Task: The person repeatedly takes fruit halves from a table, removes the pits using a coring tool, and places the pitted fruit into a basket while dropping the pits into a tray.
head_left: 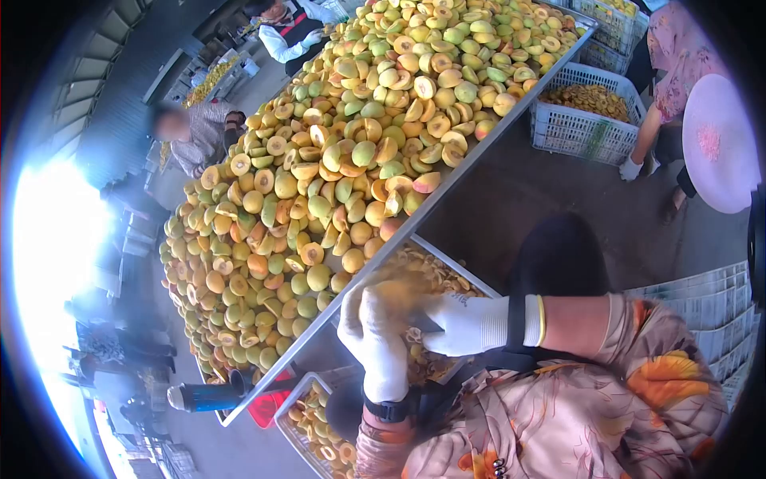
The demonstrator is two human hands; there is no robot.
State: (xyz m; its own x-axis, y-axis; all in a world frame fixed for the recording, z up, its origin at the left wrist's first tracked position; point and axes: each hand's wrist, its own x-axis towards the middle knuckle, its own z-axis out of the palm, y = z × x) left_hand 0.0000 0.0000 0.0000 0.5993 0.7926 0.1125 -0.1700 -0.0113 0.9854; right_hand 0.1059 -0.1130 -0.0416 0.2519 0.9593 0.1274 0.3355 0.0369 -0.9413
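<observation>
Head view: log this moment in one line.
left hand: gloved, curled | right hand: gloved, close by | between hands: brownish blur | fruit halves: heaped on table

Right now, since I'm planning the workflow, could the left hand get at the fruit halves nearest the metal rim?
Probably yes: the left hand looks close to the metal rim, and only that seems between it and the fruit halves. Blur hides its grip.

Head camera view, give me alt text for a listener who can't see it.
A person's white-gloved left hand and right hand are close together beside a metal-edged table heaped with halved yellow-green fruit; blur hides what, if anything, they hold. A container of small brownish pieces sits below them, and other people are nearby.
</observation>
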